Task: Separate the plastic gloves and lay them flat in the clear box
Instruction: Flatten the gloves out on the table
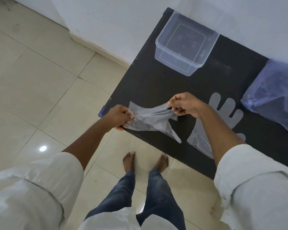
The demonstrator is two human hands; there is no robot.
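Note:
Both hands stretch a thin see-through plastic glove (152, 116) over the near left corner of the black table (165, 87). My left hand (120, 117) pinches its left end, and my right hand (184, 104) pinches its upper right edge. One finger of the glove hangs down toward the table's front edge. A second plastic glove (223, 110) lies flat on the table under my right forearm, fingers pointing away. The clear box (186, 45) stands open and empty at the table's far left corner, with no glove in it.
A bluish plastic bag (273, 95) of packed gloves lies at the table's right side. A white wall runs behind the table. Beige floor tiles (40, 80) spread to the left, and my bare feet (145, 161) stand by the table's front edge.

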